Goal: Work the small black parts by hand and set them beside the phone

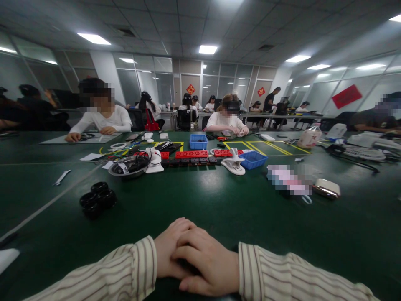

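Your right hand (206, 261) lies over your left hand (169, 251), both relaxed and holding nothing, resting on the green table (219, 209). The black rings (97, 198) lie ahead and to the left, nearer your left hand, well apart.

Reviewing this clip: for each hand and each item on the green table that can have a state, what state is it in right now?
right hand: resting on top of the left hand, holding nothing
left hand: under the right, holding nothing
black rings: clustered on the table, untouched
wrench: lying flat
metal bowl: upright, filled with cables
blue basket: upright
white clip stand: lying on the table
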A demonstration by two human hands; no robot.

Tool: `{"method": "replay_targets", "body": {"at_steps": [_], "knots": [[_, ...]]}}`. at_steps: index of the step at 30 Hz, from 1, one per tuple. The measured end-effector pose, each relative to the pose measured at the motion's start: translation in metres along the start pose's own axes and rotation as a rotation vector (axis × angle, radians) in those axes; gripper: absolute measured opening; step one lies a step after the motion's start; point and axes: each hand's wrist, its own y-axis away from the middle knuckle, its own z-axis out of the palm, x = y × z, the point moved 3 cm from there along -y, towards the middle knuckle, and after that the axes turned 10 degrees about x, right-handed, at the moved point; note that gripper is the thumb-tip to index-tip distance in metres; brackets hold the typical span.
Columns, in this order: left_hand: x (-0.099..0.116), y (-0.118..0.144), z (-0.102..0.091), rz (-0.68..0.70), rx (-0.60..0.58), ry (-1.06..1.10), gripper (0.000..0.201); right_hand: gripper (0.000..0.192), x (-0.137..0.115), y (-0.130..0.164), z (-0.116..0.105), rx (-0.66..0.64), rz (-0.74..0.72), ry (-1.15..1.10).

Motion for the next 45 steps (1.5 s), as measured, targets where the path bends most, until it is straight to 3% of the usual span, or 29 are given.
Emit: {"method": "replay_targets", "body": {"at_steps": [5, 7, 10, 16, 19, 24, 29, 33, 35, 41, 45], "knots": [[0.002, 0.002, 0.005, -0.123, 0.07, -0.027, 0.064, 0.029, 0.0, 0.0, -0.003, 0.106, 0.428, 0.109], [0.002, 0.001, 0.004, -0.122, 0.074, -0.001, 0.055, 0.027, 0.002, 0.001, -0.001, 0.092, 0.493, 0.172], [0.001, -0.002, 0.003, -0.085, 0.045, 0.035, 0.045, 0.026, 0.006, 0.001, 0.0, 0.057, 0.45, 0.201], [0.0, -0.004, 0.0, -0.039, -0.032, 0.043, 0.05, 0.021, 0.014, 0.001, 0.001, 0.035, 0.105, 0.093], [0.004, -0.003, -0.002, -0.049, -0.048, 0.057, 0.052, 0.017, 0.017, 0.002, 0.003, -0.005, 0.018, 0.091], [0.004, 0.002, 0.001, -0.097, 0.058, -0.011, 0.066, 0.021, 0.018, 0.003, 0.01, 0.02, 0.057, 0.169], [0.004, 0.003, 0.005, -0.18, 0.121, -0.116, 0.052, 0.027, 0.013, 0.004, 0.011, 0.047, 0.238, 0.239], [0.005, 0.001, -0.001, -0.23, 0.109, -0.039, 0.05, 0.031, 0.008, 0.003, 0.006, 0.057, 0.396, 0.243], [0.006, 0.0, -0.004, -0.186, 0.088, 0.007, 0.049, 0.031, 0.007, 0.002, 0.005, 0.035, 0.377, 0.223], [0.005, -0.003, -0.006, -0.073, -0.011, 0.056, 0.057, 0.027, 0.011, 0.002, 0.005, -0.081, 0.135, 0.146], [0.005, -0.001, -0.003, -0.047, -0.017, 0.022, 0.069, 0.028, 0.011, 0.001, 0.004, -0.098, 0.132, 0.187]]}}
